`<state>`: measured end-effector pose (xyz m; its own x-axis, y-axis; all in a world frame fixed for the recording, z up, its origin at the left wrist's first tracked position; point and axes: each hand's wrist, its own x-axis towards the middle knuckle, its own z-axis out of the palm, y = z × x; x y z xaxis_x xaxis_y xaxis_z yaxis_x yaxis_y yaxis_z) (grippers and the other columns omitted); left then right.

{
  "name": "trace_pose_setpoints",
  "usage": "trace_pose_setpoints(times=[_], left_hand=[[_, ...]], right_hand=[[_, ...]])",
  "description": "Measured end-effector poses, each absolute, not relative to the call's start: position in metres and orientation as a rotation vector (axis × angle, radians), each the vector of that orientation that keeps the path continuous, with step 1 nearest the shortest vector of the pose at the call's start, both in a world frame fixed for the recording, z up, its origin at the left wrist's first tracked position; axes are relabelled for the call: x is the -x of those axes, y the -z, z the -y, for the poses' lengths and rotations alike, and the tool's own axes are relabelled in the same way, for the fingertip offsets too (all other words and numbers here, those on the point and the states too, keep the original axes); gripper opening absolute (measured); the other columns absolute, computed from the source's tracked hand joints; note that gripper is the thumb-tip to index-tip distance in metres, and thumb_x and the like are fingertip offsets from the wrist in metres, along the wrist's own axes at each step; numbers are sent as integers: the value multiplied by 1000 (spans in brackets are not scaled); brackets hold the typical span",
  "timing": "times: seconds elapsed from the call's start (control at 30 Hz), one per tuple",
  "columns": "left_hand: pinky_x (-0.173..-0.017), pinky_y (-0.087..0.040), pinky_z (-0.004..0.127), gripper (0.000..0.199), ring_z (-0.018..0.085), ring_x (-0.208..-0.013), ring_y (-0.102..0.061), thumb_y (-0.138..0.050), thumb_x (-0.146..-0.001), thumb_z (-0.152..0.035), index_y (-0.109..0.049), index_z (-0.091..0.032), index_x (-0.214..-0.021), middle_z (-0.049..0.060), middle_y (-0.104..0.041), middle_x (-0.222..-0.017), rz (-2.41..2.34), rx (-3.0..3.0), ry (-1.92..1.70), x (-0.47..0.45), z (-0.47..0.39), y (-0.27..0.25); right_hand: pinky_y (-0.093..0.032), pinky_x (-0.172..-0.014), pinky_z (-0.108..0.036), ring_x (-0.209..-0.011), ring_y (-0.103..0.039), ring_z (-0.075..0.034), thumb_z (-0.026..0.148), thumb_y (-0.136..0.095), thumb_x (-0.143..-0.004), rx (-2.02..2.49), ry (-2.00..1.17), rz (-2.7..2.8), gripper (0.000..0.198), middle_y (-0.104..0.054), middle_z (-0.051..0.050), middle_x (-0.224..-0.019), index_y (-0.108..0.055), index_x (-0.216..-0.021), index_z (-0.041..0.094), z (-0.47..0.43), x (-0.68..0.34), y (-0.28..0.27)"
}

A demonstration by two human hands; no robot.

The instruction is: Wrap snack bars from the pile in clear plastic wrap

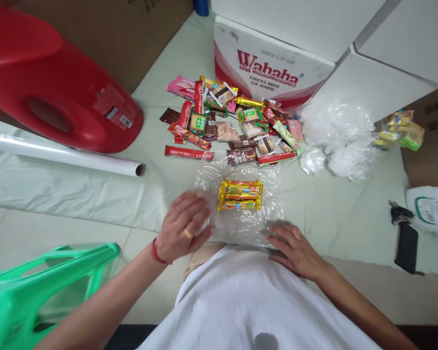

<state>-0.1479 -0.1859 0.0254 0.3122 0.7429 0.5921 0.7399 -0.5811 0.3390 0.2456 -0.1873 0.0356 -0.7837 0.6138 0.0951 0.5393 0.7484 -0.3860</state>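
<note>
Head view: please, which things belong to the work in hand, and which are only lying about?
Likely in the work: yellow snack packs, the clear plastic sheet beneath them, perhaps the mixed snack pile and crumpled clear plastic.

Likely just lying about: red jug, green stool, keys, white container.

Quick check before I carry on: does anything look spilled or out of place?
I see no spill. The black case by the keys stands out: it lies at the front edge of the table, so it might get knocked off. The clear plastic sheet under the yellow packets is wrinkled.
</note>
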Motion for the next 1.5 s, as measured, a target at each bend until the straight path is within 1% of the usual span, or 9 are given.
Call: trace_pose_setpoints(times=[0.1,0.2,0.43,0.73,0.97,1.17,1.27,1.37,1.5], left_hand=[[-128,-38,59,62,32,-150,-52,-78,-91,-48,-54,-36,-147,10,-66,-149,-1086,-2664,-861,158,214,-13],[-130,-35,57,48,30,-154,-47,-73,-96,-30,-61,-36,-142,8,-63,-154,-1124,-2671,-639,171,229,1],[-110,-58,39,15,25,-138,-64,-61,-99,-15,-73,-23,-104,11,-77,-126,-1282,-2310,-867,181,220,-11],[-111,-54,46,29,29,-124,-69,-61,-93,-51,-70,-24,-88,10,-79,-107,-1564,-1680,-899,189,137,-44],[-79,-57,36,32,21,-79,-64,-59,-86,-49,-69,-19,-93,6,-72,-91,-1827,-1409,-749,187,86,-31],[-100,-55,52,21,30,-113,-65,-63,-89,-29,-66,-17,-106,14,-63,-115,-2350,-1701,-1470,174,112,-57],[-103,-54,51,22,28,-116,-65,-63,-89,-18,-66,-24,-110,10,-65,-115,-2120,-2116,-1734,139,147,-72],[-109,-52,46,34,25,-122,-69,-56,-96,-21,-66,-32,-127,4,-75,-124,-1563,-2524,-1241,96,164,-65],[-126,-36,50,44,28,-148,-53,-45,-107,-30,-61,-23,-147,9,-65,-152,-1526,-2486,-730,65,146,-31]], right_hand=[[-57,-103,-53,-123,-65,-32,34,-70,-100,980,-496,2648,38,-71,-12,-132,-68,-138,28,189,-249,-23],[-59,-94,-50,-110,-69,-28,29,-66,-102,959,-603,2516,21,-76,-8,-116,-74,-121,30,182,-245,-18],[-58,-78,-39,-85,-69,-22,31,-60,-104,993,-977,2286,17,-76,-6,-91,-76,-107,28,139,-233,-50],[-47,-66,-28,-70,-58,-16,56,-68,-95,1408,-1096,2005,37,-69,-3,-79,-78,-94,20,58,-212,-77],[-32,-55,-25,-59,-40,-12,63,-68,-86,1590,-1287,1869,46,-55,2,-67,-73,-87,17,27,-198,-56],[-30,-55,-25,-58,-37,-12,65,-65,-85,1701,-1284,1927,49,-48,4,-63,-71,-86,17,32,-197,-41],[-30,-55,-25,-58,-39,-12,65,-65,-86,1689,-1273,1930,49,-49,3,-63,-72,-86,17,34,-196,-39],[-29,-54,-25,-58,-37,-11,65,-66,-86,1699,-1290,1922,48,-47,4,-62,-70,-83,17,33,-195,-42],[-33,-56,-25,-61,-42,-12,64,-72,-83,1670,-1344,1879,47,-57,1,-68,-72,-87,17,30,-203,-48]])
